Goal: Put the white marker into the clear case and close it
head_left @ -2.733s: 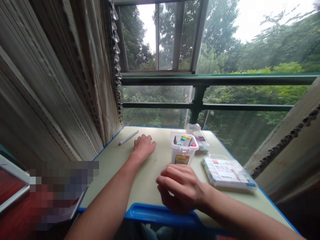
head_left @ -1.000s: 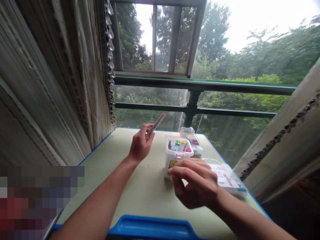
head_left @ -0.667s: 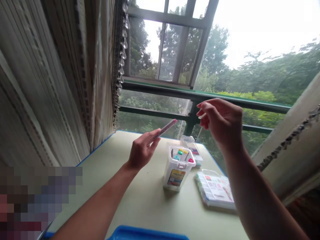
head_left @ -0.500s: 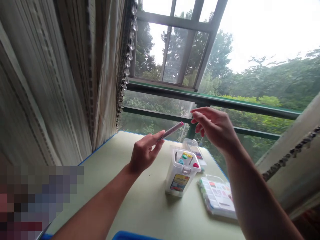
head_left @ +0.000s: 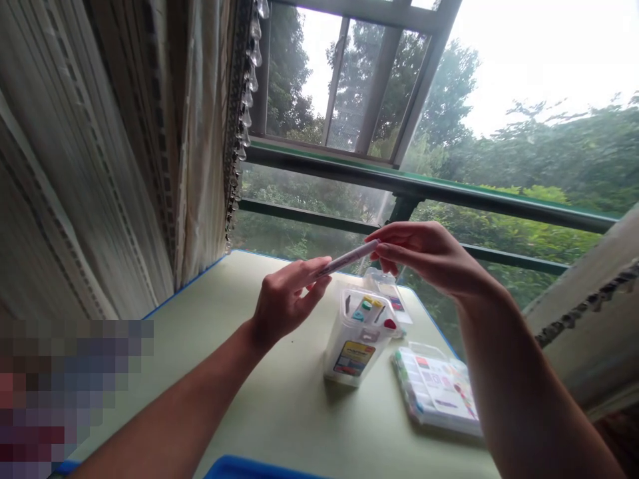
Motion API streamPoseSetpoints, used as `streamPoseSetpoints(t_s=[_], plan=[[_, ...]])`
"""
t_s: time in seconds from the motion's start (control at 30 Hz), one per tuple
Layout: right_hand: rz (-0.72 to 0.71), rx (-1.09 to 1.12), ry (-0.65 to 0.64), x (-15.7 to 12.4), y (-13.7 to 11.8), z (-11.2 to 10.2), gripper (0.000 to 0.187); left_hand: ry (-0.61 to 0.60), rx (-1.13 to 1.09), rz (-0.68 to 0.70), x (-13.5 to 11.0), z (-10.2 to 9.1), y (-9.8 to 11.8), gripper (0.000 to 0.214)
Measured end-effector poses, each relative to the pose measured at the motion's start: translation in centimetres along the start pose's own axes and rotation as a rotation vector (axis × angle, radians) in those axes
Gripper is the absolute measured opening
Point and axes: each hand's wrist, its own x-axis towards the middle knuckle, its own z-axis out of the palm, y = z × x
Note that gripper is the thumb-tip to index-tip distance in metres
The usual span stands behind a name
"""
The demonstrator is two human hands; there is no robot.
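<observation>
Cream table point(head_left: 259, 412), blue rim point(head_left: 254, 470), near railing point(head_left: 329, 171); probable marker point(head_left: 352, 256) held above.

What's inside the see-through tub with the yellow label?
The tub holds pens: yellow, green, blue and red ends show on top. The cloudy wall and label hide their lower parts.

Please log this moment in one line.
left hand: grips slim white marker; right hand: pinches its far end; on pale table: open clear plastic tub

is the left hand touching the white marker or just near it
Touching. The head view shows the left hand gripping one end of the white marker between thumb and fingers, holding it above the table.
</observation>
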Motion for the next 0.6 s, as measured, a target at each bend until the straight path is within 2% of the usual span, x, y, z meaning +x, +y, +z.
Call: streamPoseSetpoints(t_s=[0.1,0.2,0.37,0.47,0.6], plan=[[-0.025,0.049,0.056,0.13,0.42,-0.25,0.026,0.057,-0.013,-0.088,0.08,-0.15,0.33,0.015],[-0.034,0.094,0.121,0.27,0.78,-0.45,0.023,0.092,-0.080,-0.207,-0.02,-0.29,0.45,0.018],[0.062,0.046,0.025,0.42,0.81,-0.26,0.030,0.196,-0.409,-0.395,-0.22,-0.14,0.50,0.026],[0.096,0.035,-0.001,0.45,0.75,-0.06,0.034,0.266,-0.591,-0.454,-0.04,0.07,0.72,0.028],[0.114,0.026,-0.014,0.45,0.91,-0.13,0.034,0.304,-0.625,-0.480,0.15,0.24,0.93,0.031]])
